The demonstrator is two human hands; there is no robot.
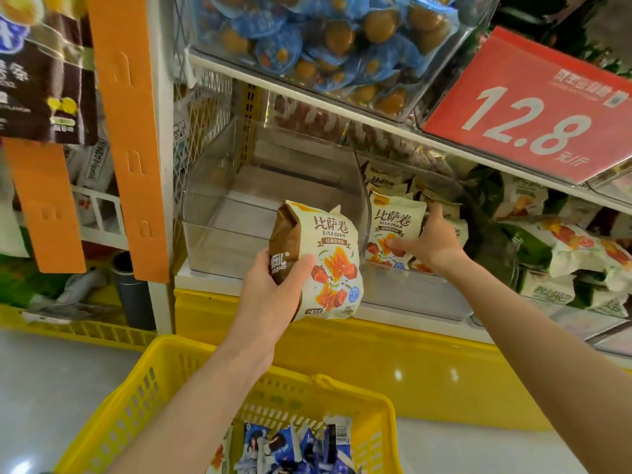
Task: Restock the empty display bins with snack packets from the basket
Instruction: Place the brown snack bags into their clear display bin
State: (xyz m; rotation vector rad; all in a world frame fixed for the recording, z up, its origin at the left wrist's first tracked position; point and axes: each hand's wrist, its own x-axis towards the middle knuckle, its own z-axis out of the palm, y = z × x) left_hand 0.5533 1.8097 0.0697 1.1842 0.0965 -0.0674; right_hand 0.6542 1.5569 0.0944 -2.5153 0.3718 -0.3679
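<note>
Left hand (273, 289) grips snack packet (325, 258), upright, just in front of empty bin (239, 213); bin sits up-left, so left's nearer. Right hand (431, 242) pinches packet (393, 230) in neighbouring bin.

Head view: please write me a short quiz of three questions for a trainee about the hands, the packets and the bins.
1. True or false: the left hand holds the brown-sided packet inside the yellow basket.
2. The clear bin behind that packet is: A full, B empty, C lidded.
3. Fill in: the right hand grips a second packet in the bin to the ___ of that one.
Key: 1 false; 2 B; 3 right.
</note>
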